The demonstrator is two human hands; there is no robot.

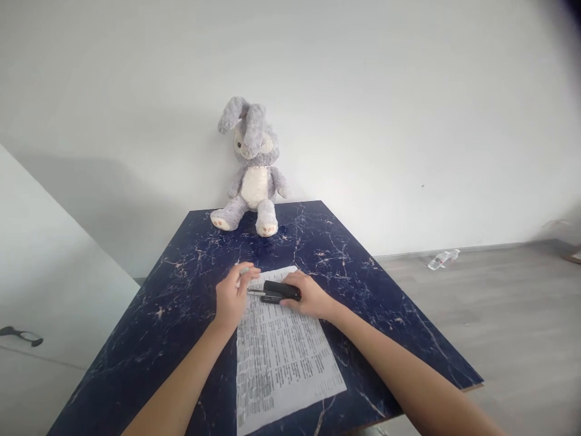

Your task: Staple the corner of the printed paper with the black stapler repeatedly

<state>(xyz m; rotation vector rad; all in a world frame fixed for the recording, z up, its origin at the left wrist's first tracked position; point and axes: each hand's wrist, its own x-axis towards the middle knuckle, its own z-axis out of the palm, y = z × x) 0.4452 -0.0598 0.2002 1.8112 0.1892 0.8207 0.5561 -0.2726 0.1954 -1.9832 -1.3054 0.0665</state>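
My right hand [308,295] is wrapped round the back of a black stapler [281,289], holding it just above a printed sheet of paper [290,351]. From the stapler's front, a thin metal part [255,292] sticks out to the left. Close to the tip of this metal part is my left hand [232,293], its fingers bent and apart. Whether the left hand touches the metal is hard to make out. Small dense print covers the sheet, which lies flat on the dark blue marbled table [181,303].
A grey plush rabbit [256,175] sits at the table's far end against the white wall [385,109]. On the floor to the right lies a clear plastic bottle [438,260]. At the left is a white panel with a black handle [20,335].
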